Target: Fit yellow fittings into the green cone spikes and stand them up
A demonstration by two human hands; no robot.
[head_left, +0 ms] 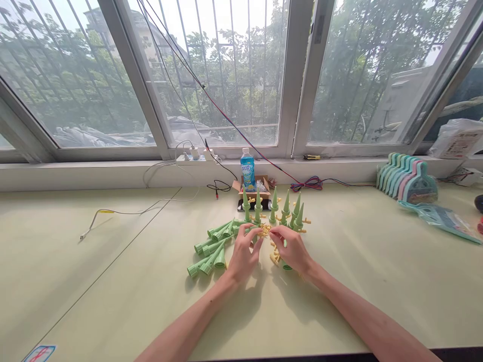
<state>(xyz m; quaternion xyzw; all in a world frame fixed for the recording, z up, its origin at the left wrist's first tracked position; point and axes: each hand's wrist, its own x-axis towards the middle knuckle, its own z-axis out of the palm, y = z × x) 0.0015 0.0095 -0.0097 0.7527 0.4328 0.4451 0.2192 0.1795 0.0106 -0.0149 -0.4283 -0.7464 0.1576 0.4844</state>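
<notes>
On the pale green table [113,281] my left hand [244,254] has its fingers curled over a lying green cone spike, at the edge of a heap of lying green spikes [213,246]. My right hand [292,250] pinches at a small pile of yellow plastic pieces [266,231] and has a green spike [287,265] under its palm. Behind both hands, several green spikes stand upright [287,208], some with yellow pieces fitted on their sides.
A blue drink bottle [247,170] and a small cardboard box [254,188] stand by the window sill. Cables [166,198] trail across the left of the table. Pastel plastic parts [407,177] and a plastic bag [441,217] lie at the right.
</notes>
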